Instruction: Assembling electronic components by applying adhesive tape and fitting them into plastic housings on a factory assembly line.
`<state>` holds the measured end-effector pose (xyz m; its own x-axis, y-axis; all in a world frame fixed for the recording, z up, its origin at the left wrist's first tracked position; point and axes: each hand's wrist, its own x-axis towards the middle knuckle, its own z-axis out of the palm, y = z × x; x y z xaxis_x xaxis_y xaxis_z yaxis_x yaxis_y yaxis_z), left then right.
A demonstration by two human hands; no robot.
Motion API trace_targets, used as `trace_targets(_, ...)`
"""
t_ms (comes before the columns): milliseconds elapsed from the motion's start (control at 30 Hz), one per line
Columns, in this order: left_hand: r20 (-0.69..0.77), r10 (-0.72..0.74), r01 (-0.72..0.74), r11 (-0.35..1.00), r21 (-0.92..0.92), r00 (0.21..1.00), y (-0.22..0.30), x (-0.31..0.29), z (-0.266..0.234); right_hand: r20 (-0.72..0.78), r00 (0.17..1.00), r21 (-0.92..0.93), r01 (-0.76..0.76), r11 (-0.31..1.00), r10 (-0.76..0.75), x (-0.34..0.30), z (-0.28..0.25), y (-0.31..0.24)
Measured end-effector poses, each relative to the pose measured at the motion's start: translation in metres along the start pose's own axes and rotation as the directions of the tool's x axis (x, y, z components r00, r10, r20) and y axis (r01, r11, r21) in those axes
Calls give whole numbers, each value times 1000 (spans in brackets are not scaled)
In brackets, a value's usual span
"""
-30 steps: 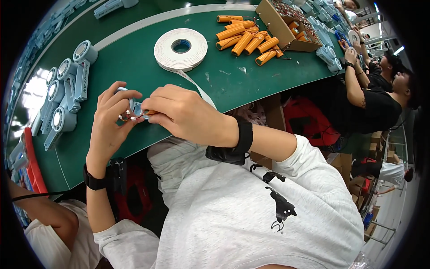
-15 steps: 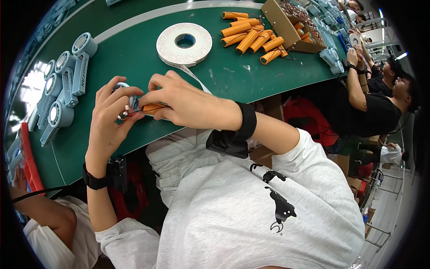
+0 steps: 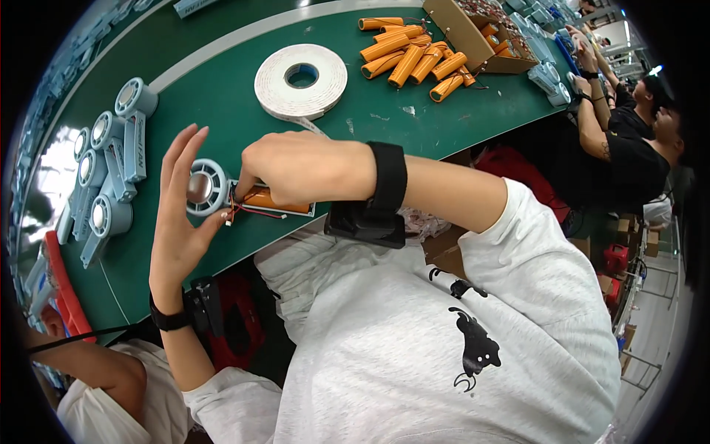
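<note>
Inside the blue fan handle, 1 orange battery is being partly covered by the curled right hand, grip unclear; the left hand is being held spread. Loose wires might be getting pinched by pressing.

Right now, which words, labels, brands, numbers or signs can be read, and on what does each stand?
Blue fan handle at left: dark lettering; I do not copy its wording.
Blue handle at top: lettering, likewise not copied.
White tape roll: faint marks, too small to read.
Open fan: none visible.
</note>
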<state>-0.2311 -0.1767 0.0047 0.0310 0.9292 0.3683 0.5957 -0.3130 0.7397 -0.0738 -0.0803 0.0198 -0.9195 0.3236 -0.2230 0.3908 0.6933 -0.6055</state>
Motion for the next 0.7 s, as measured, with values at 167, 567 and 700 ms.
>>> trace_targets(167, 198, -135, 99, 979, 180, 971, -6, 6, -6, -467, 879, 610, 244, 754, 94, -7, 44, 19)
trace_targets(567, -34, 20, 3, 831, 556, 999, -117, 244, -94, -765, 278, 248, -706, 663, 581, -87, -68, 87)
trace_targets(700, -50, -341, 270, 635, 723, 939, -255, 289, -108, -914, 126, 156, -769, 620, 386, -43, -46, 98)
